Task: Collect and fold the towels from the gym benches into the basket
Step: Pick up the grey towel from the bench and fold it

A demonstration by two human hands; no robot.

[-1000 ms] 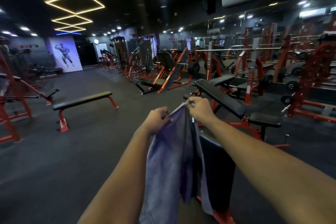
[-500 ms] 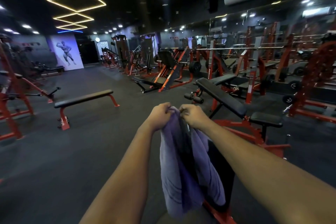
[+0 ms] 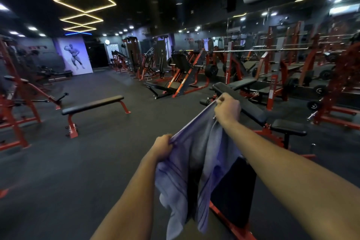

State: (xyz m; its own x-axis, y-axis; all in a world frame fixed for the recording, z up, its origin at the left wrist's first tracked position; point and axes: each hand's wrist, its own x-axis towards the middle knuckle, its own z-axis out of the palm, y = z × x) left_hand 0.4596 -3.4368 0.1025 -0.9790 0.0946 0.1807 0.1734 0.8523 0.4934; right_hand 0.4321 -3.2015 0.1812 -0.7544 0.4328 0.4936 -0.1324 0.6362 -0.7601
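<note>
A blue-grey towel with darker stripes hangs in front of me, held up by both hands. My left hand grips its upper edge low and near. My right hand pinches the same edge higher and farther out, so the edge runs slanted and taut between them. The rest of the towel droops in folds over the black pad of a red-framed bench just below. No basket is in view.
An inclined black bench stands right behind my right hand, its seat to the right. A flat bench sits at the left on dark rubber floor. Red weight machines line the mirrored right wall and far left.
My hands were together at the towel's top. Now they have drawn apart: the right hand has risen and moved away, the left has dropped, and the edge is stretched between them.
</note>
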